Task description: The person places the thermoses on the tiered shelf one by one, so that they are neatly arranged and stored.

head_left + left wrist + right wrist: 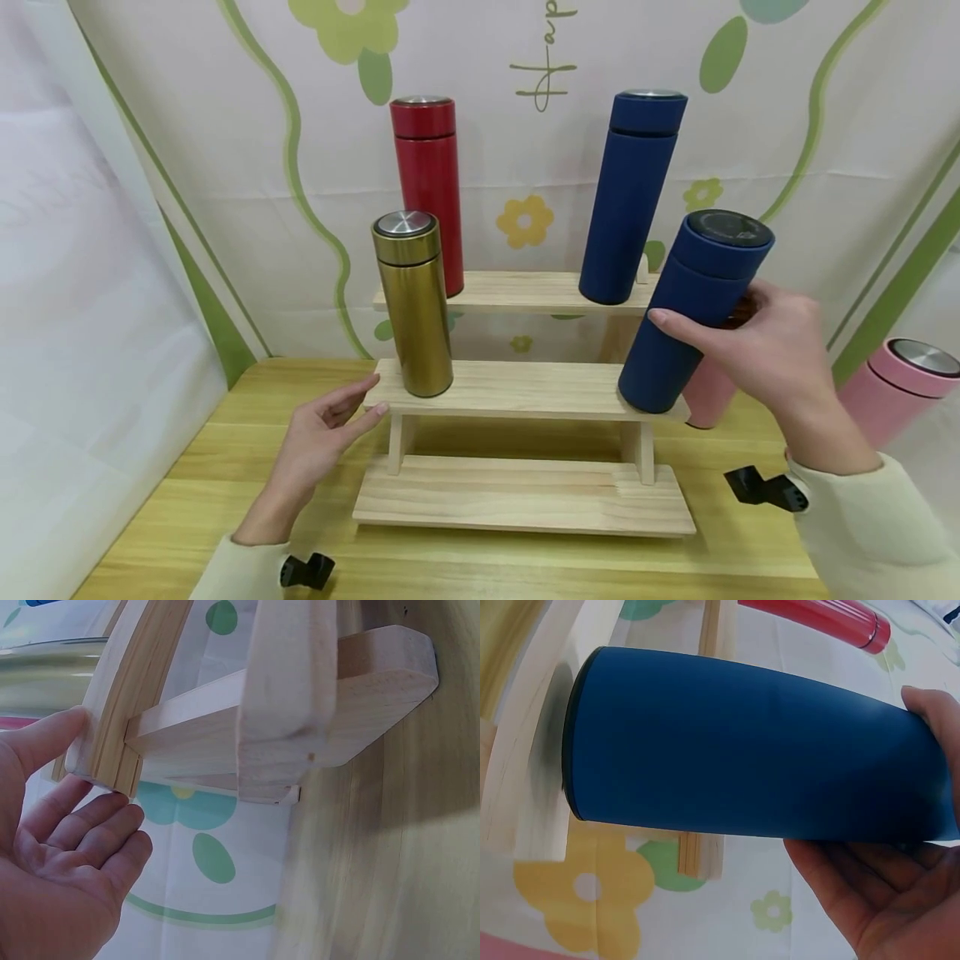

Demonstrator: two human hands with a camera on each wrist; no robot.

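A pale printed cloth (540,167) hangs across the back, faintly creased, with 2 wavy green lines (291,125) running down its left and right parts. Near the middle sits 1 orange-yellow flower (523,222); at the upper left, 1 larger yellow-green flower (360,37) is cut by the frame. Sideways lettering (546,79) shows at top centre. Plain white sheeting (67,292) fills the left edge. Below spreads a yellowish wood-grain tabletop (202,475). The light is soft, with pale shadows.

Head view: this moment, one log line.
left hand: pinches middle shelf at left end | right hand: grips front blue bottle, tilted, at shelf's right end | gold bottle: upright, same shelf
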